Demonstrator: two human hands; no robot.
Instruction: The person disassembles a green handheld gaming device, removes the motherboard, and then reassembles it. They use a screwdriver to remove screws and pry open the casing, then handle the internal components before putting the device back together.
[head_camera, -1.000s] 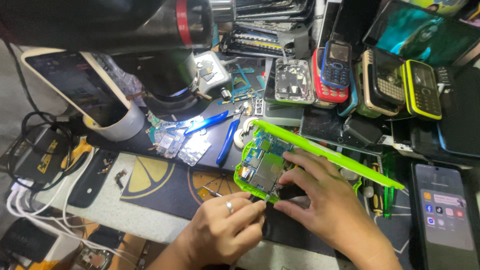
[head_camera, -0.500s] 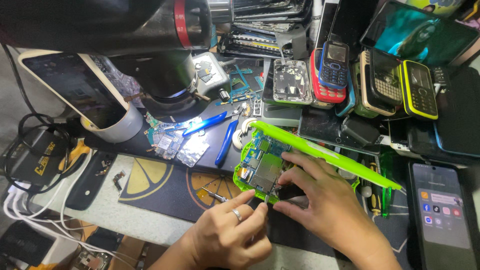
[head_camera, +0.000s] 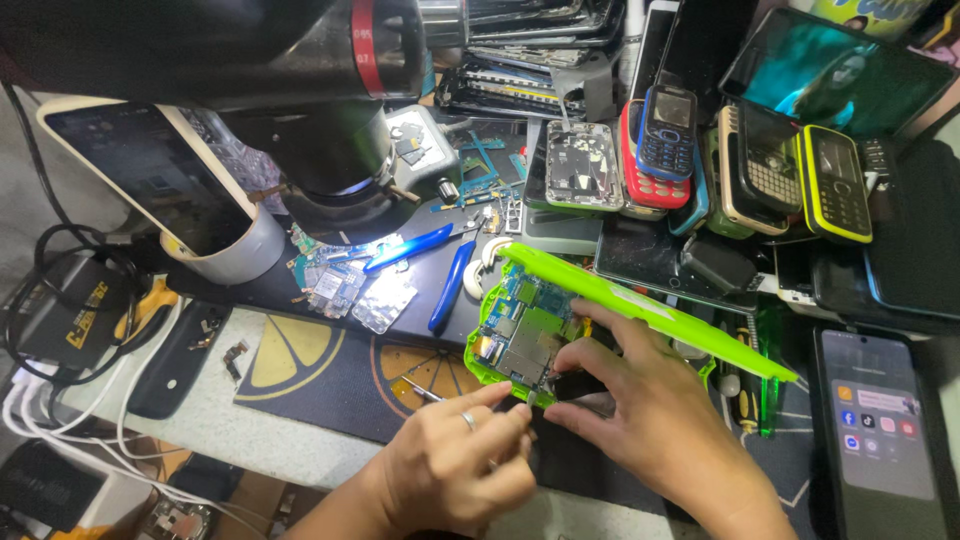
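Opened green device lying tilted across the dark work mat, near centre of the bench, circuit board exposed in its lower left end. Right hand resting against the device's lower edge, fingers curled, thumb and forefinger pinched on a small dark part at the board's bottom corner; nature of that part not discernible. Left hand closed in a loose fist just below the board, ring on one finger, thumb and forefinger pinched together on a thin metal tool whose tip points toward the same corner; exact kind of tool not discernible. Fingertips of both hands almost touching at that corner. Blue-handled pliers lying on the mat just left of the device, loose small circuit boards beside them under a bright light. Microscope body overhanging the bench at upper left. Row of keypad phones stacked behind the device. Smartphone with lit screen lying flat at right, well apart from the hands. White cables at far left.
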